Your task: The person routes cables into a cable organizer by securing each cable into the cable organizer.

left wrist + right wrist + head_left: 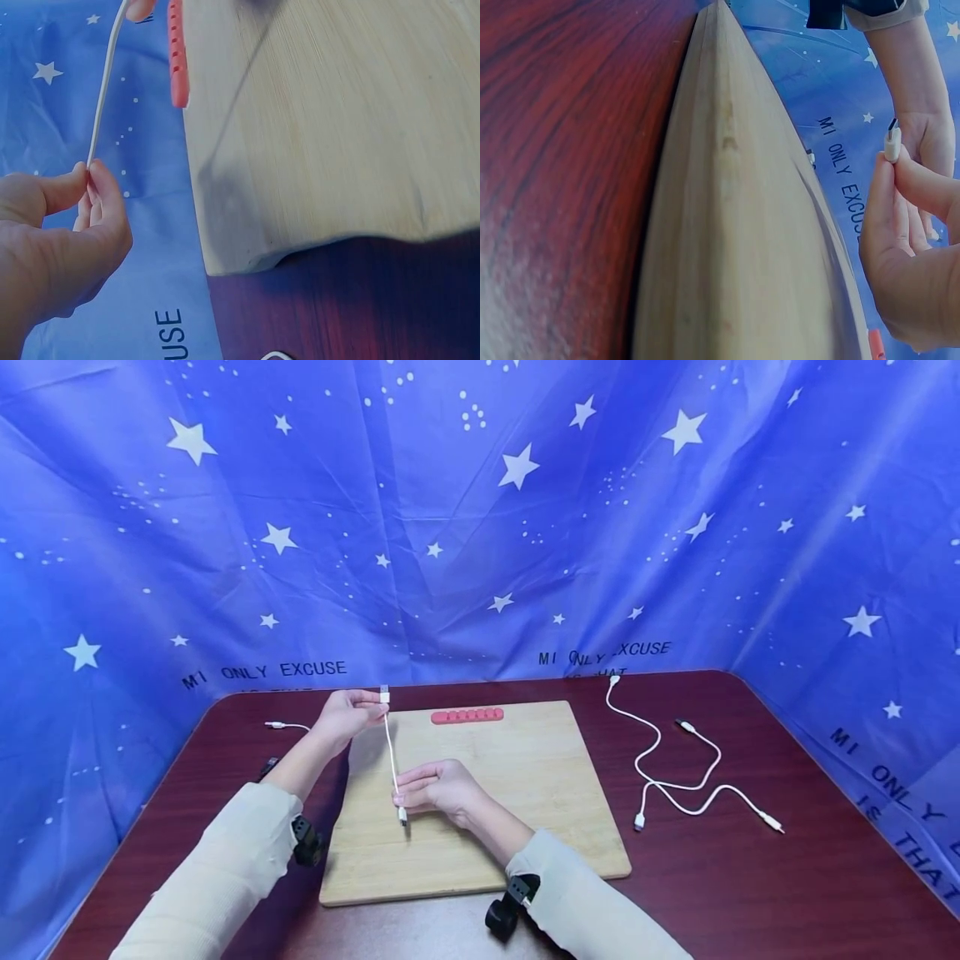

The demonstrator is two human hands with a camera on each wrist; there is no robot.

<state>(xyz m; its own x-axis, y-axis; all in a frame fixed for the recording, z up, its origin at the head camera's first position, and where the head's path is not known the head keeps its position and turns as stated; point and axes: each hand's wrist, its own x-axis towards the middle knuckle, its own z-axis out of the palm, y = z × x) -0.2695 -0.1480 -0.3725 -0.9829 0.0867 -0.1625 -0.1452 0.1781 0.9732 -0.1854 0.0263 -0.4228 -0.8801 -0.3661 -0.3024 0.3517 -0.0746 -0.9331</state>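
Observation:
A short white USB cable (391, 747) is stretched between my two hands above the left part of a wooden board (517, 793). My left hand (348, 718) pinches its upper end just by the flat USB plug (385, 695). Lower down, the thumb and fingers of my right hand (444, 789) pinch it near the other plug (402, 817), which points downward. In the right wrist view this small connector (892, 142) sticks out past the fingertips. A red cable holder (467, 716) with several slots lies along the board's far edge.
Two white cables (656, 760) lie loosely curved and crossing on the dark red table (750, 893), right of the board. Another white cable end (276, 725) lies left of the board, partly hidden by my left arm. A blue starry curtain (450, 527) hangs behind the table.

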